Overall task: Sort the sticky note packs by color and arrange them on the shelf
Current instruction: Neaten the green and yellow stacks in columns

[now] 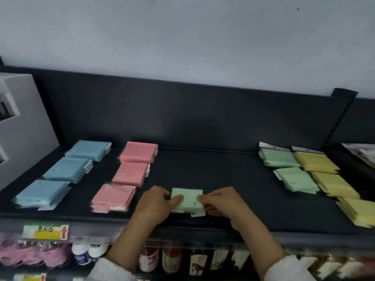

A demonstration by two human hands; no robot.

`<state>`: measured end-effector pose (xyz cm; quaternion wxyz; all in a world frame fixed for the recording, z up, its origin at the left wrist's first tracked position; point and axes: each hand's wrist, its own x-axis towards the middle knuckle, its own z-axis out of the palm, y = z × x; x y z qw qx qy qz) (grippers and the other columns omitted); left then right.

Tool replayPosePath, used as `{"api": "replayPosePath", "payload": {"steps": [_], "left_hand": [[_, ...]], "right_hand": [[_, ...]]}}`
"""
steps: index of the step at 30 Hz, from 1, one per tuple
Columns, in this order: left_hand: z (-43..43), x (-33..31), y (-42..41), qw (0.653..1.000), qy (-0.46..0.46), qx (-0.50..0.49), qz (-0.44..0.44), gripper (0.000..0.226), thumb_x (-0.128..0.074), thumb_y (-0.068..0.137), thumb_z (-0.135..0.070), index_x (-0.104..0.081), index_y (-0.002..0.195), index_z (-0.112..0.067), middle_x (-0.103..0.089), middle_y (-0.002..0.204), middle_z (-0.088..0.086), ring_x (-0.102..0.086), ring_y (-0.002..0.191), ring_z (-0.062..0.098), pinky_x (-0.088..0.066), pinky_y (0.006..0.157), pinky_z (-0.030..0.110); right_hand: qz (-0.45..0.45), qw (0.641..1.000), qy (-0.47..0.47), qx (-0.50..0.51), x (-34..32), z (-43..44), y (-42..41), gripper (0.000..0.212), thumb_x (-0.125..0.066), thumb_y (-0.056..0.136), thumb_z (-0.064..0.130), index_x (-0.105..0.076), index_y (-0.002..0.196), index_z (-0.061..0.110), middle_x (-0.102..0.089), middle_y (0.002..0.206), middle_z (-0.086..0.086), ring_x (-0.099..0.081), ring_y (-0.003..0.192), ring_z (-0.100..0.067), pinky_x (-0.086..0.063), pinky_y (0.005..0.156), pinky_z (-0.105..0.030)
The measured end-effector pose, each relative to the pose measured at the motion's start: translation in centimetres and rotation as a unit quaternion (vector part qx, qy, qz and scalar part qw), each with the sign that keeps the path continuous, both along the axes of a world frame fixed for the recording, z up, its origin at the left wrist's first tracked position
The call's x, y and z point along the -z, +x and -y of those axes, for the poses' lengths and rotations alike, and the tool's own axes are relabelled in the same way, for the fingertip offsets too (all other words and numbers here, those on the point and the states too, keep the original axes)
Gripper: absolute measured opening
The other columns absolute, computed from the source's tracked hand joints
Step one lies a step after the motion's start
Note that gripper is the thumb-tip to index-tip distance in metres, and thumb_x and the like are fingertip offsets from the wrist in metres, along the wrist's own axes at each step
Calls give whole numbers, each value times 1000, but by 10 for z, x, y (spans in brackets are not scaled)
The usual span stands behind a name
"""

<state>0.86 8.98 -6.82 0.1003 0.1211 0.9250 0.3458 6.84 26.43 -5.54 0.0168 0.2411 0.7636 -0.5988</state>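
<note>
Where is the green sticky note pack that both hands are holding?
The green pack sits centre-front on the dark shelf in the head view, pinched between the left hand and right hand, just right of the nearest pink stack.

Three blue sticky note packs (67,169) lie flat in a slanted column at the left of the frame, on the dark shelf (223,169). Just right of them, three pink packs (129,174) form a second column. At lower centre a single green pack (187,199) lies flat near the shelf's front edge. The left hand (158,203) and right hand (225,201) pinch its sides. At the right, two more green packs (296,178) sit beside a column of three yellow packs (332,183), touching them.
</note>
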Motion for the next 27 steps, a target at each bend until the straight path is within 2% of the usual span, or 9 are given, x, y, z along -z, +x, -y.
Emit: {"api": "replayPosePath", "payload": {"steps": [6, 11, 15, 16, 18, 20, 24, 27], "left_hand": [[-1, 5, 5, 999, 0, -16, -30, 36, -58, 83, -51, -69, 82, -16, -67, 76, 2, -62, 73, 17, -51, 68, 31], [-1, 6, 9, 996, -17, -23, -87, 37, -55, 85, -50, -68, 86, -15, -66, 83, 3, -61, 78, 18, -50, 70, 32], [-4, 1, 15, 983, -43, -37, -172, 45, -49, 82, -60, -56, 74, -17, -59, 83, 5, -56, 76, 21, -50, 70, 39], [-8, -4, 18, 978, -45, -41, -200, 46, -48, 82, -60, -58, 77, -16, -59, 85, 7, -56, 79, 23, -50, 71, 41], [-20, -17, 25, 969, -16, -37, -244, 51, -50, 83, -57, -65, 103, -12, -61, 97, 8, -58, 91, 25, -50, 78, 43], [-36, -28, 33, 967, 34, -11, -253, 52, -54, 83, -53, -62, 117, -14, -60, 103, 4, -58, 96, 22, -49, 84, 42], [-83, -38, 50, 970, 68, 65, -225, 50, -53, 84, -52, -57, 123, -20, -58, 110, -4, -55, 103, 15, -46, 92, 38], [-127, -39, 57, 974, 57, 109, -190, 54, -52, 85, -52, -52, 129, -21, -56, 121, -5, -51, 111, 12, -43, 98, 33]], "right_hand": [[-8, 999, 40, 22, 3, 5, 2, 22, -80, 72, 24, -75, 84, 6, -73, 83, -9, -67, 71, -11, -52, 59, -16], [-44, 997, 66, 19, 8, 6, 8, 19, -75, 77, 30, -76, 82, 12, -74, 81, -5, -68, 75, -13, -57, 70, -22], [-129, 986, 100, 28, 12, 3, 19, 18, -69, 83, 29, -72, 96, 17, -71, 85, 6, -68, 80, -10, -58, 78, -30], [-154, 980, 119, 38, 11, -2, 23, 18, -67, 84, 28, -72, 99, 18, -70, 87, 8, -67, 82, -7, -57, 79, -27], [-189, 967, 155, 66, 8, -17, 31, 18, -65, 86, 27, -70, 102, 21, -67, 88, 13, -63, 85, 0, -52, 75, -14], [-211, 957, 171, 105, 3, -38, 39, 18, -65, 86, 25, -68, 104, 22, -65, 88, 17, -61, 85, 4, -48, 70, -7], [-223, 946, 166, 170, -5, -98, 61, 19, -63, 88, 21, -66, 107, 20, -64, 86, 15, -58, 80, 4, -45, 62, -4], [-214, 943, 179, 181, -6, -139, 79, 21, -62, 88, 19, -66, 109, 18, -65, 88, 12, -59, 83, 1, -44, 63, -9]]}}
